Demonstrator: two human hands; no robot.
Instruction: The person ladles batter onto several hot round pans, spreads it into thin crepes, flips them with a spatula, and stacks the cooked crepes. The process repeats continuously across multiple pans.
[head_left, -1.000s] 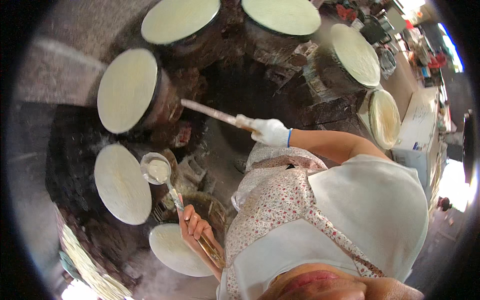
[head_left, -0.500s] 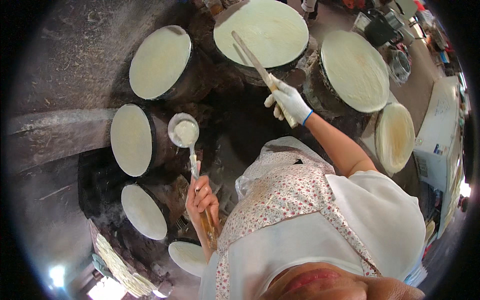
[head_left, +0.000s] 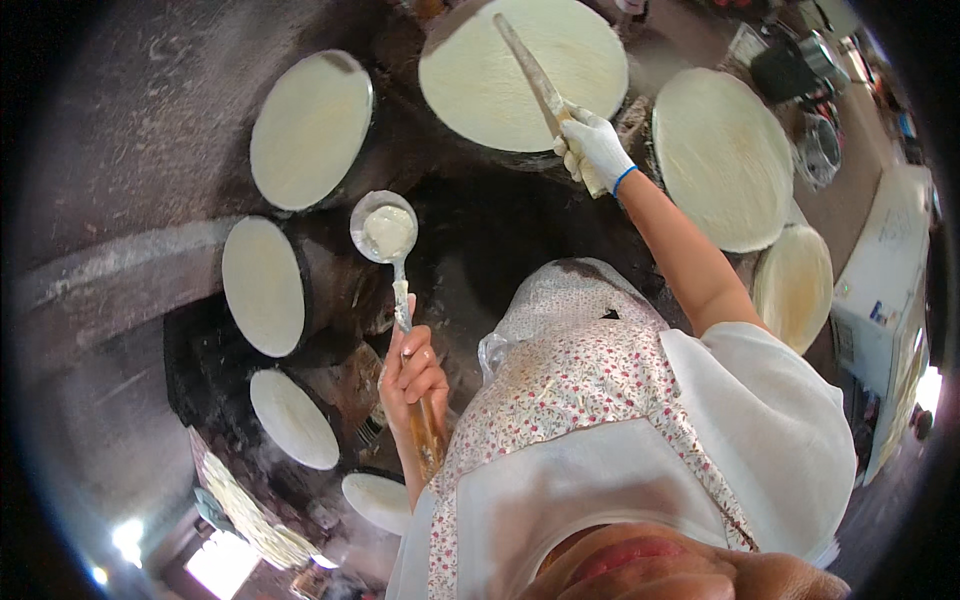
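Note:
My bare left hand point(head_left: 414, 372) is wrapped round the handle of a ladle point(head_left: 388, 228), whose round bowl holds pale batter. In a white glove with a blue cuff, my right hand point(head_left: 597, 148) grips the lower end of a long, flat wooden spatula point(head_left: 528, 62). Its blade reaches over a large round sheet of pale batter point(head_left: 470, 90) at the far middle. I cannot tell whether the blade touches the batter. The ladle hangs over the dark space between the griddles, apart from any sheet.
More round griddles with pale sheets curve about me: one at far left point(head_left: 311, 130), several down the left, one at far right point(head_left: 722, 160). Nearer on the right lies a browner round stack point(head_left: 793, 288). A white cabinet point(head_left: 884, 275) and a dark pot point(head_left: 783, 70) stand beyond.
My right hand has moved forward and slightly right, carrying the spatula further over the far sheet. The ladle in my left hand has shifted a little to the right.

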